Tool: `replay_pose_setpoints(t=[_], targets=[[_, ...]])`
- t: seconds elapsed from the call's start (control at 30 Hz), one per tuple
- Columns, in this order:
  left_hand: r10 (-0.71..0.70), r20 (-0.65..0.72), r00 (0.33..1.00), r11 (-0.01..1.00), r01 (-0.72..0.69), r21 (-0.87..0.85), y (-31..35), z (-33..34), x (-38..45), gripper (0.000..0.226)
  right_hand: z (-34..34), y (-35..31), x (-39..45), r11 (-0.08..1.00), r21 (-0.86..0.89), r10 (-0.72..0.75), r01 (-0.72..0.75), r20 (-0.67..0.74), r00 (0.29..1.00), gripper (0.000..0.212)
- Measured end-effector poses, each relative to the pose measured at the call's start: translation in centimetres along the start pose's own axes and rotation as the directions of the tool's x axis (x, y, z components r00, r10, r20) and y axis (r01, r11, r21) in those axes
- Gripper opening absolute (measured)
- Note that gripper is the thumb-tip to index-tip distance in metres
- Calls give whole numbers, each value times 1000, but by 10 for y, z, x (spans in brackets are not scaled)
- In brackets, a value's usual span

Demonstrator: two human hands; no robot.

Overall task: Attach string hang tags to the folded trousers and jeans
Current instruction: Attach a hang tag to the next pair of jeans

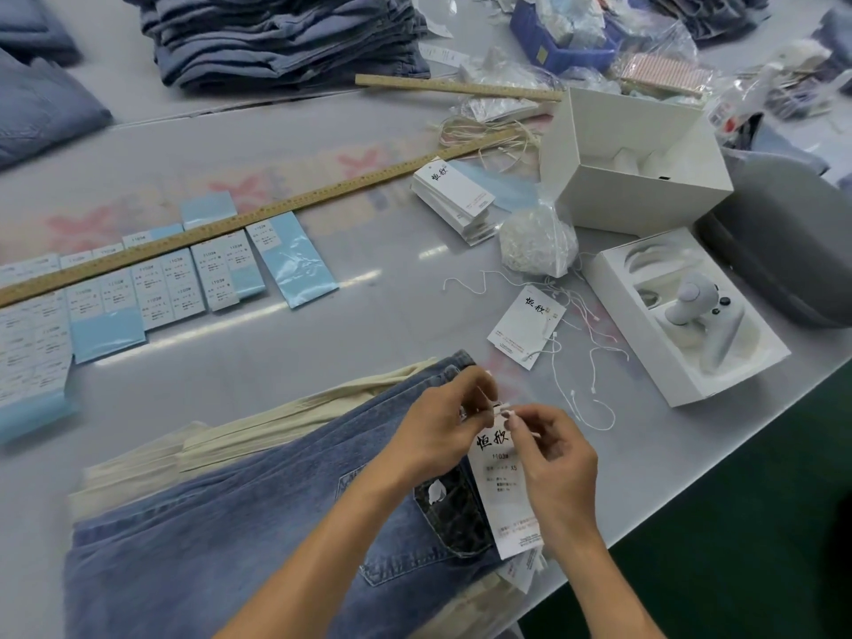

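Folded blue jeans (239, 537) lie at the near table edge on top of cream trousers (276, 422). A white hang tag (505, 495) with black characters hangs over the jeans' waistband. My left hand (442, 422) pinches the tag's top and its white string near the waistband. My right hand (553, 454) pinches the other string end with its small plastic fastener just above the tag. A loose tag (525, 325) and several white strings (585, 352) lie beyond my hands.
A stack of tags (454, 196), a bag of strings (537, 244), two open white boxes (636, 163) (682, 315), wooden rulers (258, 212), rows of blue-backed size labels (152, 288) and piles of folded jeans (286, 34) cover the table. The table edge runs at the right.
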State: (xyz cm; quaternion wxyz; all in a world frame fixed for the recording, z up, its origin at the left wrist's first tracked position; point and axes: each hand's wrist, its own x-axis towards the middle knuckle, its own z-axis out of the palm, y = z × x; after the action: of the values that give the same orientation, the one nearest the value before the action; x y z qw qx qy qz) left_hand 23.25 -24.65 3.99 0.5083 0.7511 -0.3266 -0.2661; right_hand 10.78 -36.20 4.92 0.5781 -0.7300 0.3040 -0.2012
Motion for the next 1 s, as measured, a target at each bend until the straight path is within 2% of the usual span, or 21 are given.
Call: replay_pose_setpoints(t=[0.1, 0.27, 0.57, 0.8, 1.0], targets=[[10, 6, 1000, 1000, -10, 3, 0, 1, -1, 29, 0, -1, 2, 1000, 18, 19, -20, 27, 999, 18], [0, -64, 998, 997, -4, -71, 0, -3, -3, 25, 1, -2, 1, 1000, 5, 26, -26, 50, 998, 18], [34, -39, 999, 997, -36, -63, 1, 0, -4, 25, 2, 0, 6, 999, 36, 26, -29, 81, 996, 25], [26, -68, 997, 995, -32, -90, -2, 0, -4, 27, 9, 7, 10, 957, 224, 183, -185, 31, 983, 11], [31, -76, 997, 994, -38, -101, -5, 2, -4, 24, 12, 6, 10, 955, 224, 187, -195, 54, 981, 11]])
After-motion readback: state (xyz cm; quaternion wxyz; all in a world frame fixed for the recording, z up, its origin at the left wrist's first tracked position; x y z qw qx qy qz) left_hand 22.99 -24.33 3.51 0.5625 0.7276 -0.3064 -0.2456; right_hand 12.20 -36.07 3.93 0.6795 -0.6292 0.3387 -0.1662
